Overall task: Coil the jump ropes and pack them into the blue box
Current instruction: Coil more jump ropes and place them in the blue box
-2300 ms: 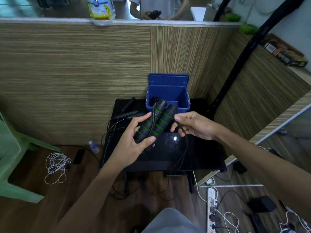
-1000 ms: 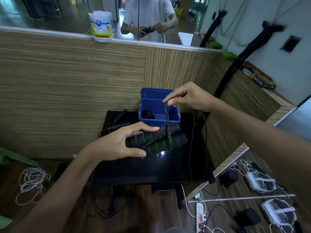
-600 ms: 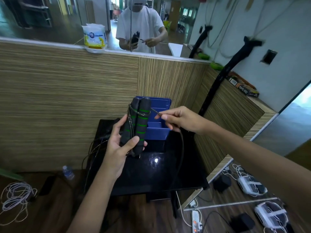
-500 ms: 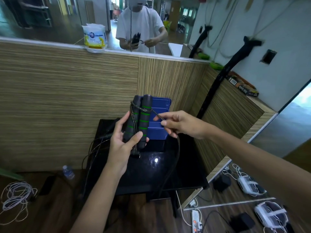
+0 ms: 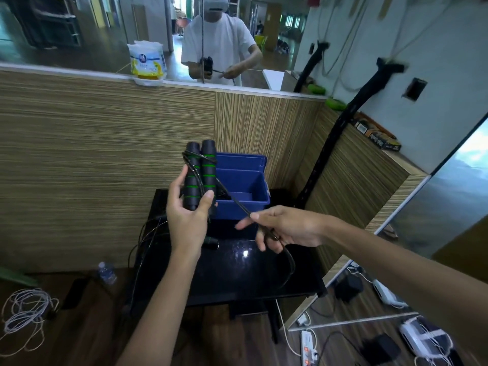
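- We're mid-coil: our left hand [image 5: 184, 220] grips both handles [image 5: 199, 174] upright, in front of the blue box [image 5: 241, 188] at the table's [image 5: 237, 270] back edge.
- Our right hand [image 5: 284, 228] pinches the cord [image 5: 233, 200], drawn taut.
- Next, we judge, another wrap round the handles, keeping tension.

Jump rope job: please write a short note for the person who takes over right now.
Left hand grips the two handles upright, side by side, a few turns of rope around them.
Right hand pinches the rope, pulled taut from the handles; the slack hangs below.
Blue box stands open on the black table.
Left: finish winding, pack it; another rope lies on the table.
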